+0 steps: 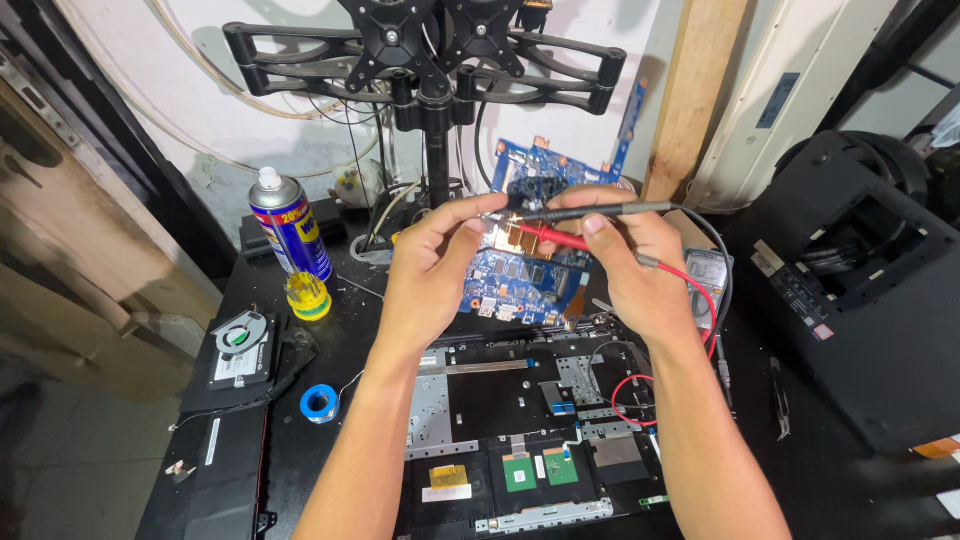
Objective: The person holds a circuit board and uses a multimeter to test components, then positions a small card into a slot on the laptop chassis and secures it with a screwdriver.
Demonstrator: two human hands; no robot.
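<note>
Nearest me lies one opened laptop chassis (520, 440), flat black plastic. Above it I see my left hand (432, 268) pinching the tips of two slim probes: one red probe (552, 238), one black probe (600, 211), both gripped by my right hand (625, 265) over one blue circuit board (520, 270).

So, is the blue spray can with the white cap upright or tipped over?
Upright. The blue spray can stands on its base on the black table, white cap on top, beside a yellow-green screwdriver handle.

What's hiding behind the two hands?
Behind the left hand and right hand leans a blue circuit board with a copper-coloured plate. The hands cover its middle, so parts there cannot be seen.
</note>
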